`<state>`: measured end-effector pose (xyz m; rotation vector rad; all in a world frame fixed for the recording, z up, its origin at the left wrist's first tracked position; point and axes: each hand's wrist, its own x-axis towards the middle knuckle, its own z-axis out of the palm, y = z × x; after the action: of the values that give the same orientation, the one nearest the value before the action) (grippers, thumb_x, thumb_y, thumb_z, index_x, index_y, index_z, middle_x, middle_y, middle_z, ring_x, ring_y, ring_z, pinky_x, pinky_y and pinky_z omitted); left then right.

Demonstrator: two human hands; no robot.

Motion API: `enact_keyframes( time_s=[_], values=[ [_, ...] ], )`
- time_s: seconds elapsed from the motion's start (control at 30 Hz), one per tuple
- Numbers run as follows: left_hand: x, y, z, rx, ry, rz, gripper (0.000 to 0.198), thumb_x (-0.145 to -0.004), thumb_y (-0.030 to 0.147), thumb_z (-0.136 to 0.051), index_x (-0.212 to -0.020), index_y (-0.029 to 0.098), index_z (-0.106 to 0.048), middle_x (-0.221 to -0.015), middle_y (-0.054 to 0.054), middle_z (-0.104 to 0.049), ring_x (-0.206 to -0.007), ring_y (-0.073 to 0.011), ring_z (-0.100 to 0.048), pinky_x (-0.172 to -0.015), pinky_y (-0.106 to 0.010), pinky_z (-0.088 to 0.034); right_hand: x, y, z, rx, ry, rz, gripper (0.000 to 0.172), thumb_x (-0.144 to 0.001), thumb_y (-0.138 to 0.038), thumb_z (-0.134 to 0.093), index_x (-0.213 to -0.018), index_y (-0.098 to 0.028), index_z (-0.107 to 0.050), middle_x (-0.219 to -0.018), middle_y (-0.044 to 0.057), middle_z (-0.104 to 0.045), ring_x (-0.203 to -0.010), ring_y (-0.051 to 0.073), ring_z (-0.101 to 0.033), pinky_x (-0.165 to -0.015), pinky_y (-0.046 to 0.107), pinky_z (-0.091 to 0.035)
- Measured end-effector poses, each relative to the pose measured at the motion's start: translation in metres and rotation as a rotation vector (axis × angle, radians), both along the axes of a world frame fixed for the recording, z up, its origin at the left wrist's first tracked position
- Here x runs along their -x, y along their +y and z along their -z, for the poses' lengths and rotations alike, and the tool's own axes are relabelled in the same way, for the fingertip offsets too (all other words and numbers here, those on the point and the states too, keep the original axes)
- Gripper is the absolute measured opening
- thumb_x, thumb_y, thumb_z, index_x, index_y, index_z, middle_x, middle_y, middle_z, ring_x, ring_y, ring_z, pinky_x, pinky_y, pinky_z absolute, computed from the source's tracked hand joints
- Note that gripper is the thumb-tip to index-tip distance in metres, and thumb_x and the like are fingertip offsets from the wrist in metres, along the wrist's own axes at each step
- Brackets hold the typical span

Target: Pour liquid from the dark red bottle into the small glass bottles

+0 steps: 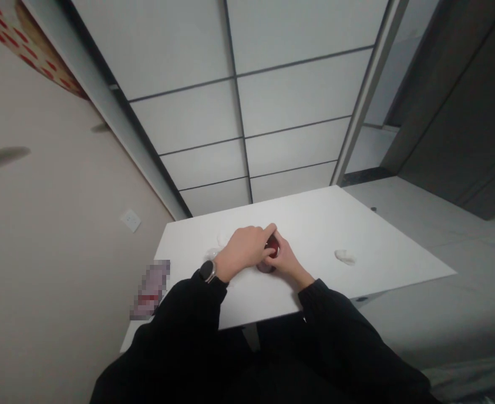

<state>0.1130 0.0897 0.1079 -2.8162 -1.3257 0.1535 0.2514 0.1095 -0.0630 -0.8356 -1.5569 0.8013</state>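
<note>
Far left, a beige wall carries a white socket (pixel 130 220), and below it a blurred patch hides whatever is at the edge of the white worktop (pixel 382 252). On the worktop's left part, just past the person's wrist, lies something pale and see-through (pixel 222 240); what it is cannot be made out.

The person's left arm comes up in a black sleeve (pixel 180 325), with a dark watch (pixel 207 271) on the wrist. The left hand (pixel 247 249) is curled over a small red thing (pixel 273 247) from above, the fingers bent down and closed on its top, the fingertips reaching to its far side. The red thing sits at the middle of the worktop, touching the surface, between the two hands and mostly covered by them; only a sliver of red and a darker base show, so its shape is unclear.

The right hand (pixel 285 259) presses against the red thing from the right and near side, fingers wrapped about it, touching the left hand.

Further right, well apart from the hands, a small white crumpled piece (pixel 345 257) lies alone on the worktop. Beyond the worktop is a grey tiled floor (pixel 298 95) with dark joints, and a dark cabinet (pixel 462 112) at the far right.
</note>
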Motion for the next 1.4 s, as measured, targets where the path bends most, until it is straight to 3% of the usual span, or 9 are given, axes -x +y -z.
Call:
enact_keyframes(
  time_s=[0.23,0.4,0.63,0.8,1.03,1.1,1.2,1.3,1.4],
  values=[
    [0.014,0.023,-0.016,-0.023,-0.121,-0.067,0.037,-0.107,0.048,-0.048,-0.108,0.017,-0.069,-0.092,-0.011,-0.075,-0.087,-0.0285,-0.071,-0.073,-0.035,-0.046,0.0,-0.003,-0.008,0.015,-0.038,-0.001,0.059,-0.074,-0.04,-0.079,-0.126,-0.026,-0.056,-0.12,0.007,-0.071,-0.107,0.027,-0.068,-0.098,0.044,-0.054],
    [0.021,0.082,-0.022,0.125,-0.446,-0.024,0.021,-0.095,0.032,-0.067,-0.112,0.02,-0.069,-0.087,-0.001,-0.07,-0.08,-0.0181,-0.064,-0.075,-0.029,-0.046,-0.004,-0.007,-0.01,0.043,-0.062,-0.002,0.062,-0.075,-0.038,-0.081,-0.13,-0.027,-0.056,-0.128,0.008,-0.069,-0.117,0.028,-0.067,-0.104,0.046,-0.052],
    [0.017,0.167,0.042,0.457,-0.211,0.08,0.032,-0.077,0.018,-0.077,-0.108,0.015,-0.071,-0.085,-0.001,-0.072,-0.076,-0.0154,-0.065,-0.071,-0.025,-0.046,-0.007,-0.008,-0.018,0.072,-0.088,-0.039,0.063,-0.077,-0.042,-0.083,-0.131,-0.028,-0.054,-0.129,0.009,-0.069,-0.119,0.03,-0.068,-0.103,0.048,-0.053],
    [0.002,0.182,0.079,0.507,-0.121,0.287,0.027,-0.078,0.01,-0.068,-0.102,0.018,-0.078,-0.095,-0.005,-0.077,-0.085,-0.0178,-0.069,-0.078,-0.027,-0.049,-0.007,-0.004,-0.017,0.051,-0.083,-0.034,0.068,-0.073,-0.039,-0.086,-0.131,-0.032,-0.054,-0.13,0.007,-0.07,-0.12,0.03,-0.068,-0.105,0.051,-0.052],
    [-0.022,0.198,0.114,0.52,-0.105,0.389,0.026,-0.076,0.011,-0.073,-0.099,0.022,-0.078,-0.103,-0.005,-0.078,-0.101,-0.0217,-0.07,-0.093,-0.033,-0.051,-0.008,-0.002,-0.017,0.069,-0.074,-0.038,0.072,-0.07,-0.042,-0.089,-0.133,-0.034,-0.054,-0.129,0.006,-0.071,-0.117,0.029,-0.07,-0.101,0.048,-0.056],
    [-0.023,0.198,0.108,0.532,-0.086,0.392,0.03,-0.076,0.013,-0.076,-0.105,0.021,-0.076,-0.109,-0.007,-0.077,-0.105,-0.0227,-0.07,-0.096,-0.034,-0.052,-0.009,-0.001,-0.016,0.079,-0.091,-0.036,0.071,-0.071,-0.043,-0.089,-0.133,-0.033,-0.055,-0.129,0.007,-0.071,-0.118,0.03,-0.07,-0.101,0.049,-0.055],
    [0.0,0.186,0.069,0.544,-0.169,0.386,0.048,-0.077,0.02,-0.08,-0.124,0.019,-0.069,-0.134,-0.011,-0.071,-0.127,-0.0253,-0.064,-0.112,-0.038,-0.047,-0.009,0.0,-0.015,0.07,-0.095,-0.024,0.069,-0.071,-0.041,-0.088,-0.131,-0.032,-0.055,-0.128,0.007,-0.071,-0.116,0.03,-0.07,-0.1,0.049,-0.055],
    [0.061,0.158,0.02,0.35,-0.461,0.123,0.049,-0.098,0.043,-0.06,-0.143,0.025,-0.056,-0.147,-0.009,-0.063,-0.139,-0.0254,-0.056,-0.123,-0.045,-0.038,-0.009,-0.001,-0.015,0.055,-0.089,-0.04,0.068,-0.072,-0.04,-0.086,-0.131,-0.032,-0.055,-0.129,0.007,-0.071,-0.117,0.03,-0.07,-0.101,0.048,-0.055],
    [0.135,0.109,0.007,0.214,-0.712,-0.117,0.071,-0.095,0.062,-0.06,-0.152,0.023,-0.045,-0.144,-0.013,-0.063,-0.141,-0.0299,-0.055,-0.124,-0.051,-0.036,-0.011,-0.005,-0.015,0.062,-0.114,-0.029,0.064,-0.075,-0.039,-0.085,-0.131,-0.03,-0.056,-0.128,0.009,-0.071,-0.117,0.031,-0.07,-0.1,0.049,-0.056]
  ],
)
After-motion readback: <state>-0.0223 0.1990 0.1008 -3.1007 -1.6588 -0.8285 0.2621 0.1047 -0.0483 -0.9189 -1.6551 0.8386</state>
